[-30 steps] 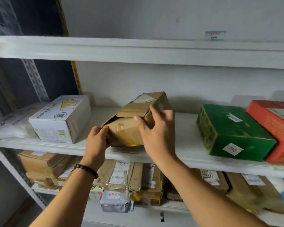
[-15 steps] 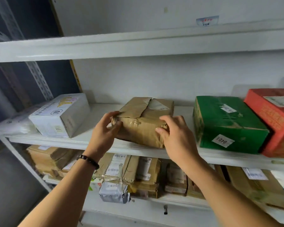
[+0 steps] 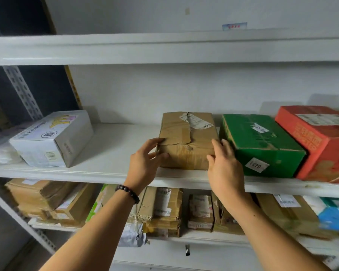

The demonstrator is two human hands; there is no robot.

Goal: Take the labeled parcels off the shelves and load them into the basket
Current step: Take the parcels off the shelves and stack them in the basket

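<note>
A crumpled brown cardboard parcel with a torn white label lies flat on the middle shelf, its right side against a green box. My left hand grips the parcel's front left corner, thumb on the front face and fingers on the top edge. My right hand holds the front right corner, fingers tucked between the parcel and the green box. No basket is in view.
A white printed box sits at the left of the same shelf, a red box at the far right. The shelf below holds several labeled brown parcels and a blue box. Another shelf runs overhead.
The brown parcel, tilted up a second ago, now lies flat and has shifted right against the green box. Both hands stayed on its front corners.
</note>
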